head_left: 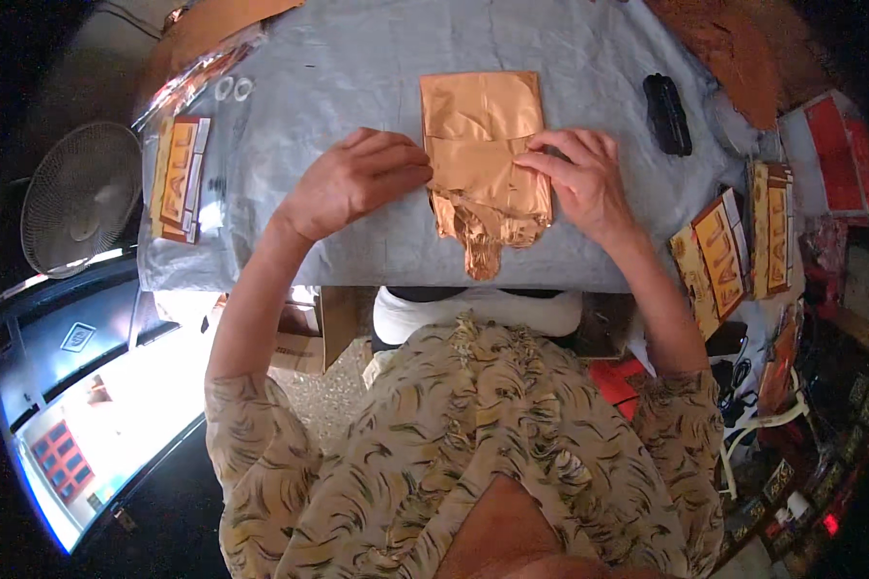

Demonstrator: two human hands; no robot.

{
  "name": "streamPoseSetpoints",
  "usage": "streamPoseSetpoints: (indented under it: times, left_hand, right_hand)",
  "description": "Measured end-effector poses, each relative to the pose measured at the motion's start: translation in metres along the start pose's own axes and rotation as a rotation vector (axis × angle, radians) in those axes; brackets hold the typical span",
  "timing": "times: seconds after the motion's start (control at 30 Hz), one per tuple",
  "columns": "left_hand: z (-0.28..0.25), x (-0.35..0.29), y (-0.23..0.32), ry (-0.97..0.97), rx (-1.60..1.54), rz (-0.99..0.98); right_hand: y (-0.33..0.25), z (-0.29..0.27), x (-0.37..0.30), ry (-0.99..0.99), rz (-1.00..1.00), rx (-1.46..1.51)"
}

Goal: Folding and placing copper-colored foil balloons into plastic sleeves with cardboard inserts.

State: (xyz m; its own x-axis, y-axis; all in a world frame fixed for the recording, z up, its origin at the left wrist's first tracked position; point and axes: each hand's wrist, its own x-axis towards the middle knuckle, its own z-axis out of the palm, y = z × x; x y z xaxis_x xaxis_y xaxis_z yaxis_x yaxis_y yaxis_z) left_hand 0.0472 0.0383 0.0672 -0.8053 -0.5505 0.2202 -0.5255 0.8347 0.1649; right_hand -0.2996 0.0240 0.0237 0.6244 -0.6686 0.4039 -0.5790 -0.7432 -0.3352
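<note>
A folded piece of shiny copper-coloured foil (483,106) lies on the grey cloth-covered table before me. A crease or fold edge crosses its middle, and its near end is crumpled and ragged, narrowing to a tongue. My left hand (362,179) is closed, with thumb and fingertips at the foil's left edge. On the opposite edge, my right hand (579,174) pinches the foil between thumb and forefinger, its other fingers curled. Both grips sit near the level of the fold.
Two white rings (235,90) and a printed yellow-brown packet (180,180) lie at the left. A black object (667,116) rests at the right, with more packets (713,261) near the right edge. A fan (80,200) stands left of the table (309,87); a cardboard box (323,328) is below.
</note>
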Motion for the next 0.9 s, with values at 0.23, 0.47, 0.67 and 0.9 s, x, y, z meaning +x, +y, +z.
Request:
streamPoseSetpoints:
  times: [0.23,0.47,0.67,0.9]
  left_hand:
    - [0.010,0.019,0.008,-0.021,0.127,0.189]
    - [0.040,0.009,0.020,0.170,-0.093,-0.006]
    - [0.054,0.004,0.027,0.322,-0.327,-0.249]
    - [0.053,0.007,0.031,0.365,-0.464,-0.403]
  right_hand:
    - [-0.002,0.000,-0.002,-0.020,0.039,-0.013]
    - [0.003,0.002,-0.005,0.019,0.088,0.017]
    - [0.006,0.000,-0.011,0.024,0.184,0.105]
    - [0.004,0.002,-0.010,0.039,0.216,0.115]
